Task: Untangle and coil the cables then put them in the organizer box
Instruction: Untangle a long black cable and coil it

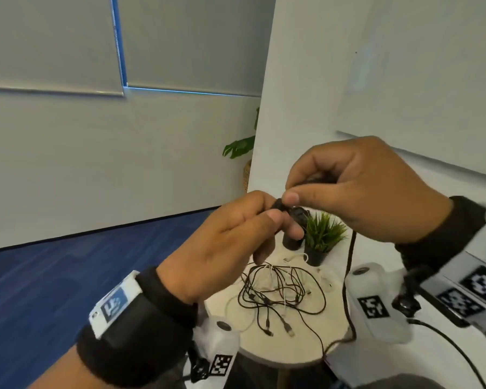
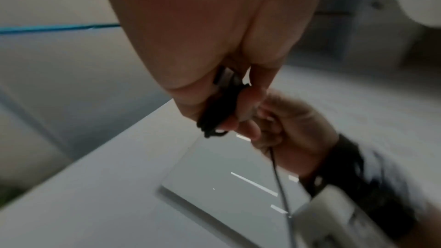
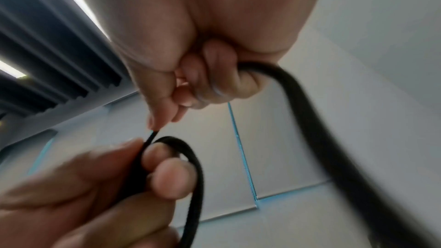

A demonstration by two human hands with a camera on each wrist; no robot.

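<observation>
Both hands are raised above the round table [image 1: 281, 352], working one black cable [image 1: 350, 276] between them. The left hand [image 1: 222, 248] has thumb and curled fingers closed on a small tight coil of it; in the right wrist view a loop [image 3: 190, 157] runs around the left fingertips [image 3: 171, 178]. The right hand [image 1: 371, 192], at 2 o'clock from the left and touching it at the fingertips, pinches the cable between thumb and forefinger, with the other fingers curled on the strand that trails off. That free length hangs down at 5 o'clock over the table edge. The tangle of thin black and white cables [image 1: 281, 293] lies loose on the tabletop, at 6 o'clock below the hands. A small potted plant [image 1: 323, 237] stands at 12 o'clock beyond the tangle. The organizer box cannot be made out for sure. Judged handling: the cable is light, limp and soft, slightly springy, so loops will pop open unless kept pinched. The sheath looks braided in the right wrist view, so it is likely not slippery. Best hold is the coil crossing point with the left hand, feeding slack with the right. The plug ends are the stiff parts and are likely to snag in the tangle.
</observation>
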